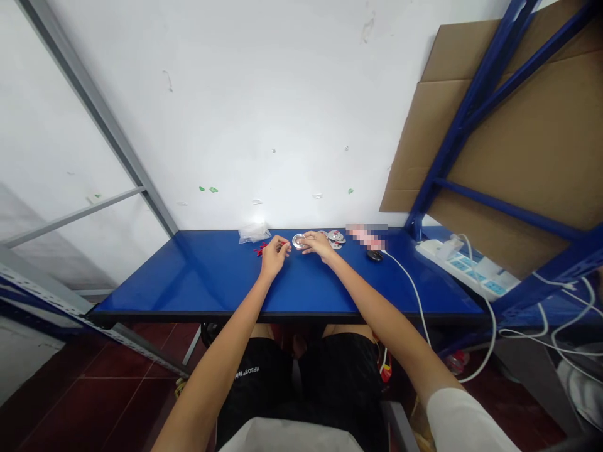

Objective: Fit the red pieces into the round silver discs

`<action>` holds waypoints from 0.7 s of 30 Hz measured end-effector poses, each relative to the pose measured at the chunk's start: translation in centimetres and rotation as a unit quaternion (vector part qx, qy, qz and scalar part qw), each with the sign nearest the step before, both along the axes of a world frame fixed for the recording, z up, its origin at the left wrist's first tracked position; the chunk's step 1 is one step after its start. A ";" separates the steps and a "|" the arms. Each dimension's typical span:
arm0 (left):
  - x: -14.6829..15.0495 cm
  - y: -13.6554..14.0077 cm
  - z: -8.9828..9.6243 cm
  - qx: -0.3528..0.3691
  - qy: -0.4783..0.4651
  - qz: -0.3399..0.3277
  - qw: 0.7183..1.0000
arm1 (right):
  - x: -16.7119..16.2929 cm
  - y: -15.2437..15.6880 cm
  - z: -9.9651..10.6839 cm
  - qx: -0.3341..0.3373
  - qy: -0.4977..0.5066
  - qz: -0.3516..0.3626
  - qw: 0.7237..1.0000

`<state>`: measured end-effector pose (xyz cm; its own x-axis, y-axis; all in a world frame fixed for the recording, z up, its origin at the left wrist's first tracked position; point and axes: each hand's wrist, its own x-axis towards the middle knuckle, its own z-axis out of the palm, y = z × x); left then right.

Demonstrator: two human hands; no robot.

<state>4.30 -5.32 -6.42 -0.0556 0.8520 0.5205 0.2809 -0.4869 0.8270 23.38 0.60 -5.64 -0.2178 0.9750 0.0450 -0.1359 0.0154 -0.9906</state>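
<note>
My right hand holds a small round silvery disc by its edge, just above the blue table. Close to the disc's left side is my left hand, its thumb and fingers pinched together. Whatever is in that pinch, if anything, is too small to make out. Several small red pieces lie beside the left hand, partly hidden by it. Behind the right hand is a loose pile of round silvery discs. A clear plastic bag rests at the back, near the wall.
A black round object sits right of the discs, in front of a blurred pinkish item. A white cable runs over the table's front edge. At the right are a white power strip and a blue metal frame.
</note>
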 end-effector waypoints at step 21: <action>-0.4 0.2 -0.2 0.071 0.152 0.137 0.976 | -1.0 -1.2 0.5 0.027 0.073 0.137 0.987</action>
<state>3.91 -5.16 -6.67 -0.0959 0.7450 0.6601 0.6384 -0.4628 0.6151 22.42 -0.56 -5.16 -0.4608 0.8753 0.1464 -0.2845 0.0106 -0.9586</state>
